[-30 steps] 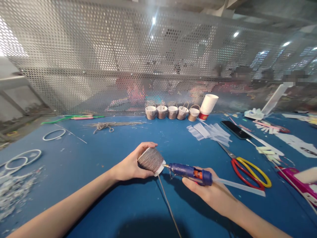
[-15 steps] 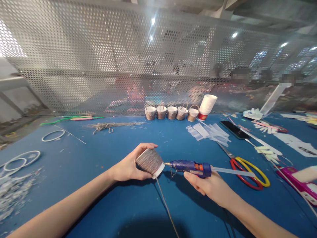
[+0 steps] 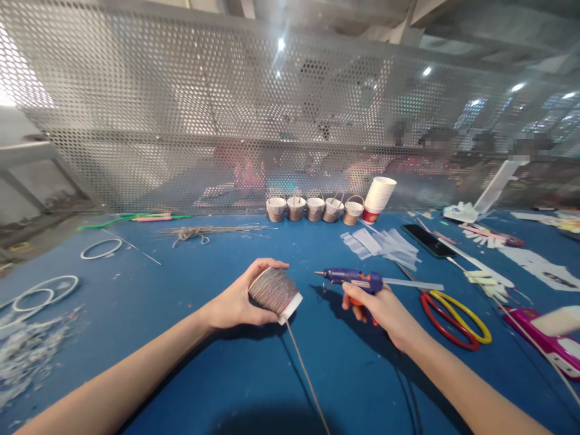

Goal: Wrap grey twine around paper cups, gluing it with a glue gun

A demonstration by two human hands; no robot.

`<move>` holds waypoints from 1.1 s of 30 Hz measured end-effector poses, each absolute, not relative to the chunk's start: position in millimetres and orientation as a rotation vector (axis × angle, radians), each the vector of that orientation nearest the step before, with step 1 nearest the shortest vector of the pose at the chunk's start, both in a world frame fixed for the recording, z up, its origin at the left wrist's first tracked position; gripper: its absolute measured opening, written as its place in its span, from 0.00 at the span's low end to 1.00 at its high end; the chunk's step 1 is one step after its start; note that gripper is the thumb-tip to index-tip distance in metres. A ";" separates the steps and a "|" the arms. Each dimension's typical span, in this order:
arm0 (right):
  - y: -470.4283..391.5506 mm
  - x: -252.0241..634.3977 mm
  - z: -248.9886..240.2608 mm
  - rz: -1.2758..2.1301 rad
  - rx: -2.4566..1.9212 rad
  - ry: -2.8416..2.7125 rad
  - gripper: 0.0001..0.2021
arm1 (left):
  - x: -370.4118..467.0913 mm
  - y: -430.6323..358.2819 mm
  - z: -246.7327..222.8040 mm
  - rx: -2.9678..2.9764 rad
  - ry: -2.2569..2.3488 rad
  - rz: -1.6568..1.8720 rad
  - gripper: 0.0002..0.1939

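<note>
A paper cup (image 3: pixel 274 291) wound with grey-brown cord lies tilted in my left hand (image 3: pixel 235 301), its fingers and thumb round the sides. A white band shows at the cup's right end, and a loose length of cord (image 3: pixel 304 370) runs from there down to the bottom edge. My right hand (image 3: pixel 379 307) grips a blue hot glue gun (image 3: pixel 353 278) with a clear glue stick (image 3: pixel 414 284) sticking out of its back. The gun's nozzle points left, a short distance from the cup and not touching it.
Several small cord-wrapped buckets (image 3: pixel 315 209) and a stack of paper cups (image 3: pixel 379 196) stand along the perforated metal screen (image 3: pixel 181 121). Clear strips (image 3: pixel 385 244), scissors (image 3: pixel 457 320), a phone (image 3: pixel 429 240) and a pink power strip (image 3: pixel 539 338) lie right. White rings (image 3: pixel 102 248) and scraps lie left.
My right hand has drawn the glue gun away from the cup's white band, up and to the right. My left hand still holds the cup in nearly the same place.
</note>
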State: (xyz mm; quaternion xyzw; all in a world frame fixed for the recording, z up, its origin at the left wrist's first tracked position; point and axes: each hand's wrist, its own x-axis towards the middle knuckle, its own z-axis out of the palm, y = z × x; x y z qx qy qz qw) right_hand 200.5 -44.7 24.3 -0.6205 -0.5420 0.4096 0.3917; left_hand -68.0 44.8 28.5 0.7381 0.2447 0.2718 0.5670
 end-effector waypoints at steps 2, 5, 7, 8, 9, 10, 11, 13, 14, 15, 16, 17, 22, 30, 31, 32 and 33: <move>-31.9 204.3 18.0 0.831 -1.646 -1.431 0.21 | -66.7 44.3 29.9 1.716 0.583 0.649 0.36; -15.3 205.0 6.7 0.594 -1.725 -1.519 0.16 | -63.5 43.0 30.4 1.702 0.597 0.659 0.35; -9.5 202.6 1.6 0.552 -1.723 -1.550 0.14 | -61.3 41.7 29.8 1.697 0.618 0.664 0.35; -8.7 201.6 0.5 0.546 -1.704 -1.576 0.15 | -60.5 41.0 29.3 1.695 0.631 0.669 0.35; -9.4 201.3 0.6 0.541 -1.685 -1.613 0.16 | -60.0 40.3 28.5 1.693 0.643 0.676 0.35; -11.7 202.1 1.8 0.542 -1.668 -1.652 0.17 | -59.7 39.6 27.8 1.691 0.655 0.686 0.35; -15.7 204.3 4.1 0.547 -1.656 -1.691 0.17 | -59.7 39.1 27.1 1.689 0.670 0.696 0.35; -29.3 212.9 11.3 0.546 -1.686 -1.746 0.16 | -60.0 38.5 26.6 1.689 0.703 0.713 0.35; -38.8 218.7 15.9 0.516 -1.740 -1.755 0.14 | -60.1 38.5 27.0 1.691 0.723 0.724 0.35; -49.6 224.5 21.0 0.477 -1.807 -1.762 0.12 | -60.1 38.8 27.9 1.694 0.741 0.740 0.35; -61.4 229.3 26.5 0.401 -1.911 -1.736 0.12 | -59.8 39.2 29.2 1.699 0.757 0.759 0.34; -73.3 232.3 32.2 0.363 -1.988 -1.720 0.13 | -59.2 39.5 30.8 1.705 0.770 0.777 0.34; -103.8 198.0 53.8 1.043 -1.638 -1.499 0.11 | -52.6 36.0 38.2 1.757 0.842 0.806 0.33; -63.6 126.1 47.6 1.789 -1.140 -0.693 0.19 | -48.2 19.7 41.7 1.854 0.882 0.799 0.32; -61.3 127.5 46.9 1.769 -1.191 -0.748 0.16 | -48.0 19.3 42.1 1.846 0.888 0.794 0.32; -59.6 130.2 45.9 1.704 -1.257 -0.850 0.14 | -47.6 19.3 42.5 1.825 0.892 0.778 0.32; -58.4 133.2 44.5 1.586 -1.323 -0.990 0.11 | -47.2 19.4 42.7 1.795 0.892 0.752 0.33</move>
